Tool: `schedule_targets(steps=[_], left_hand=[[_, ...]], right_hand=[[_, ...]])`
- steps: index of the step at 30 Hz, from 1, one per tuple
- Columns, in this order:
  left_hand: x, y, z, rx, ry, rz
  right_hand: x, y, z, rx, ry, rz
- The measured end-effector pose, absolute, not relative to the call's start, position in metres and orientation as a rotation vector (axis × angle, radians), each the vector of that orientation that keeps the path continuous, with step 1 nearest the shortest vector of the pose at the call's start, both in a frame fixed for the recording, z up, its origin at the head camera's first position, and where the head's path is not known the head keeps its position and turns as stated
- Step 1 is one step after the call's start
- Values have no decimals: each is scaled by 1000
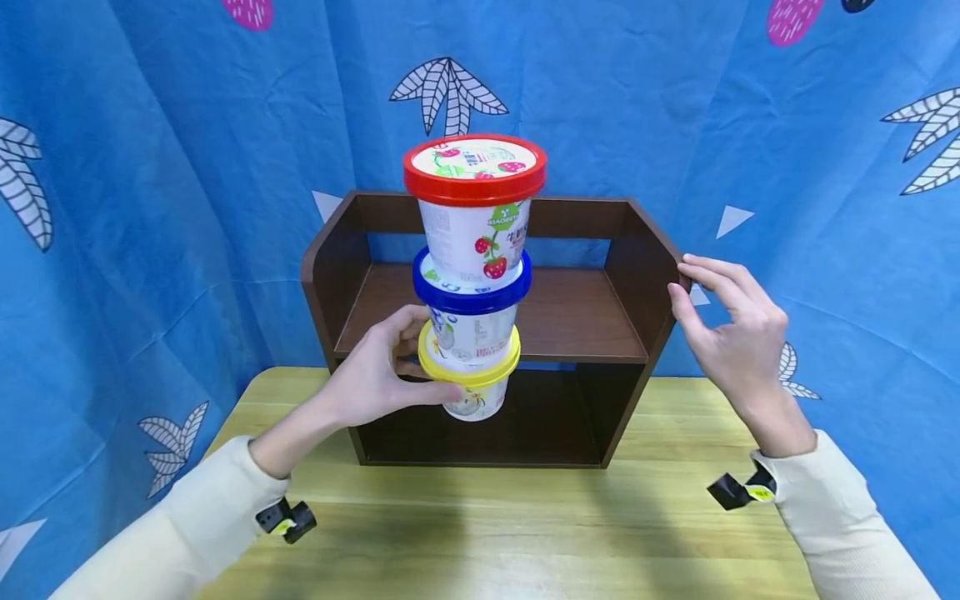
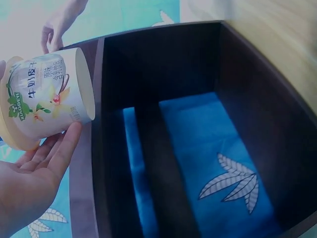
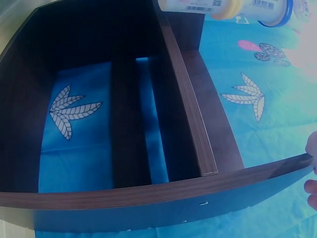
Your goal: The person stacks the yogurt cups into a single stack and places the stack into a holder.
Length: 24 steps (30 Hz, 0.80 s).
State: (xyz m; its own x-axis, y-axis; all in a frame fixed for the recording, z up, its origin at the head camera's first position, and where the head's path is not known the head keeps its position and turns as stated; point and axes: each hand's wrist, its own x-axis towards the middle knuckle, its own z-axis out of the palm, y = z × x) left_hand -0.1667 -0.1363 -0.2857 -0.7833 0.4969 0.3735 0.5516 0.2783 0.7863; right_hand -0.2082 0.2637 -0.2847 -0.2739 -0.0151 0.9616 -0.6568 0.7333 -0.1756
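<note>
My left hand (image 1: 382,367) grips a white tub with a yellow lid (image 1: 480,400), thumb in front and fingers behind. On that tub stands a blue-lidded tub (image 1: 474,333), and a larger red-lidded tub (image 1: 480,242) with strawberry pictures tops the stack. The stack is held up in front of a dark brown two-tier shelf (image 1: 480,463). In the left wrist view the yellow-lidded tub (image 2: 54,99) shows its flower print and white base. My right hand (image 1: 738,333) holds the front edge of the shelf's right side panel (image 1: 651,275) between thumb and fingers.
The shelf stands on a light wooden table (image 1: 525,533), with an upper board (image 1: 570,317) and a lower compartment (image 1: 465,425). Behind it hangs a blue curtain (image 1: 600,100) printed with white leaves. Each wrist wears a small black camera.
</note>
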Motion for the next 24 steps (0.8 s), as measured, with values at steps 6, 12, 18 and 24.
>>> schedule_targets(steps=[6,12,18,24], left_hand=[[-175,-138,-274,-1038,-2447,-1562],[-181,-138,-266,-992,-2467,-1560],[-191,-136,-264,-971,-2466,-1564],[-201,-136,-264,-955,-2440,-1543]], right_hand=[[-209,263,-284,542,-1752,673],[-209,263,-284,548,-1752,680],[-209,263,-284,545,-1748,688],[-209,263,-284,547,-1749,685]])
